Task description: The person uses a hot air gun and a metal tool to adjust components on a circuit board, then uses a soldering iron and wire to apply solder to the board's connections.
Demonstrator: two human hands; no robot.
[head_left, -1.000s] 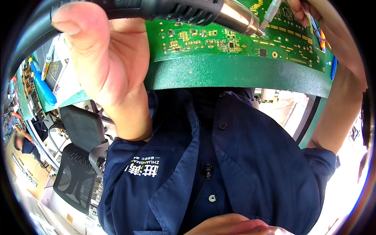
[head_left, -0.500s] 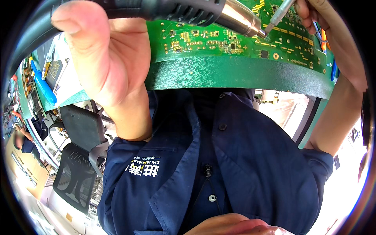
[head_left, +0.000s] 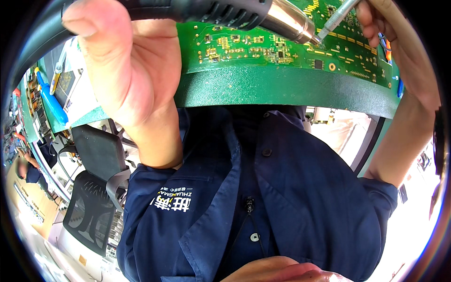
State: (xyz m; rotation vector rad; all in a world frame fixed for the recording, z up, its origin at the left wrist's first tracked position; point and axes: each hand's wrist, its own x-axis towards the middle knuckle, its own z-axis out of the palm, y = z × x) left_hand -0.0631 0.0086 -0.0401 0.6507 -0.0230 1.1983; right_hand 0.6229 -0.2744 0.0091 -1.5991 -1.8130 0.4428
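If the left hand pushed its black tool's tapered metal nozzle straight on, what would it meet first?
Probably the flat green circuit board, though depth is unclear; the slim silver metal tool in the right hand is close too.

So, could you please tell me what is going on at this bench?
A person is working over a green circuit board. The left hand holds a thick black tool with a metal nozzle, and the right hand holds a slim silver tool. The two tips come close together over the board; whether either touches it is hard to tell.
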